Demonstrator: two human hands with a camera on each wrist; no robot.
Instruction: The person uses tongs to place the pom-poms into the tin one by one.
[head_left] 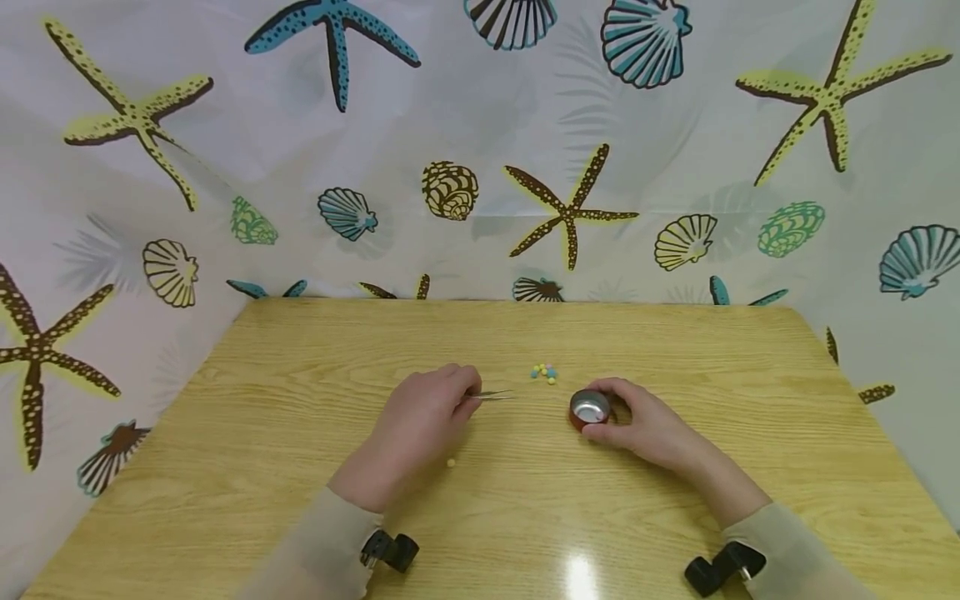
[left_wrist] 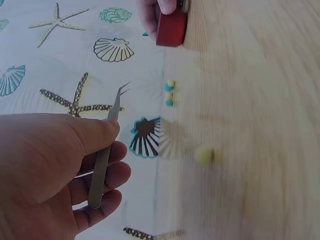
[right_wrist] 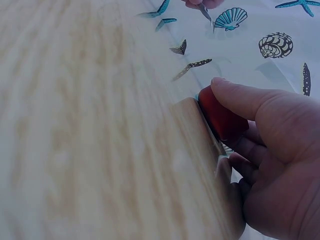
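Note:
Slim metal tweezers are pinched between the thumb and fingers of my left hand, above the table's middle. Their bent tips stand slightly apart in the left wrist view, with nothing visible between them. My right hand grips a small round red tin from its right side, thumb and fingers around its wall. The tin is open at the top, with a shiny silver inside. Several small pastel balls in yellow, blue and pink lie clustered beyond the tin, to its left. One yellow ball lies apart, near my left wrist.
The wood-grain table spreads under both hands. Behind it and at its sides hangs a white cloth printed with starfish and shells. A black wrist mount sits on each sleeve.

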